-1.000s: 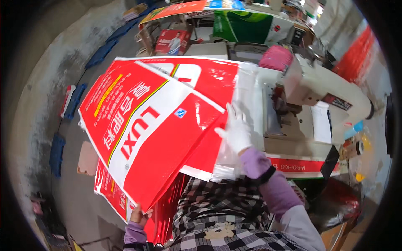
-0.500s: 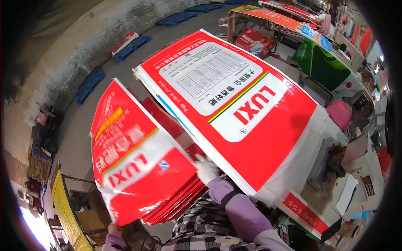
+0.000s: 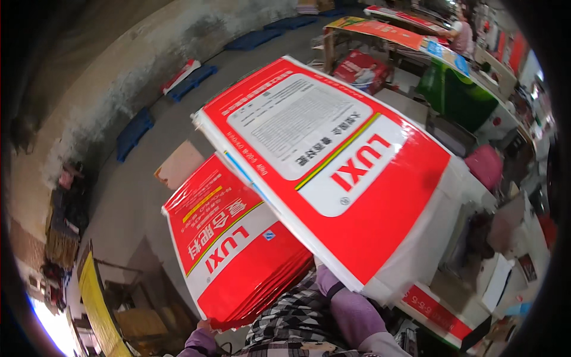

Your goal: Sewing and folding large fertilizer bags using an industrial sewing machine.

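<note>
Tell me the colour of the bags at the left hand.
The bags are mostly red with a white band; the head view shows it best.

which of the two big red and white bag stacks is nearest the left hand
The lower-left stack, whose near corner is at the left hand; the other stack lies farther away, up and right, showing a printed grid.

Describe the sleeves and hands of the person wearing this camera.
The left sleeve and right sleeve are light purple. The right one has a dark band near the wrist and turns pale grey farther up. No glove shows on the left hand; the right hand is mostly hidden.
</note>
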A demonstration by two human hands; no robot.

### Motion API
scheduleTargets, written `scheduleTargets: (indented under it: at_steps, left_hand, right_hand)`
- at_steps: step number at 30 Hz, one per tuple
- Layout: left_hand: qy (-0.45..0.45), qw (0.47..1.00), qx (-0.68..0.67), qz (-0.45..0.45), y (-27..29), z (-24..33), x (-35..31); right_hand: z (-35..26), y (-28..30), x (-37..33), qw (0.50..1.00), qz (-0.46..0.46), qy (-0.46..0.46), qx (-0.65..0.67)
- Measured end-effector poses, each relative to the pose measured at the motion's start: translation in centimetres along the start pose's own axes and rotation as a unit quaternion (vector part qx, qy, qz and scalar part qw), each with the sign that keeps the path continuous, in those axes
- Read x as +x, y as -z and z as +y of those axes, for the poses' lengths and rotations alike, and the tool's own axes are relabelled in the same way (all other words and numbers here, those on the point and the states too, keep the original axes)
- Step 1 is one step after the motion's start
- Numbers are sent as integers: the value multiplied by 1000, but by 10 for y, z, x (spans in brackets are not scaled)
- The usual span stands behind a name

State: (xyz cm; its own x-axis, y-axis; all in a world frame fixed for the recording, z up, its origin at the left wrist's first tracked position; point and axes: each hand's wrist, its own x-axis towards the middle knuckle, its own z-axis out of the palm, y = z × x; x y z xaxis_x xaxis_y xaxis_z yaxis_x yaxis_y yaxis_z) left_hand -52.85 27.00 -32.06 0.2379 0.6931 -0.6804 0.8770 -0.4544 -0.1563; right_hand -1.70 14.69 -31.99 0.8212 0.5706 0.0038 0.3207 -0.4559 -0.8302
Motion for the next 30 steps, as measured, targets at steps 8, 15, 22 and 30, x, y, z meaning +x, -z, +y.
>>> scheduleTargets:
  at_steps: [8, 15, 22, 30]
  left_hand:
    - [-515, 752, -158, 380, 238, 252, 11]
    - [-699, 678, -20, 227, 247, 548, -72]
    - [-606, 718, -318, -123, 256, 544, -29]
    - [-529, 659, -470, -255, 261, 528, -39]
  right_hand:
    - [12, -11, -57, 939, -251, 205, 114]
    - [-77, 189, -115, 926, -336, 134, -111]
    - [-5, 291, -103, 980, 182, -67, 44]
    - [-33, 250, -43, 939, 40, -215, 265]
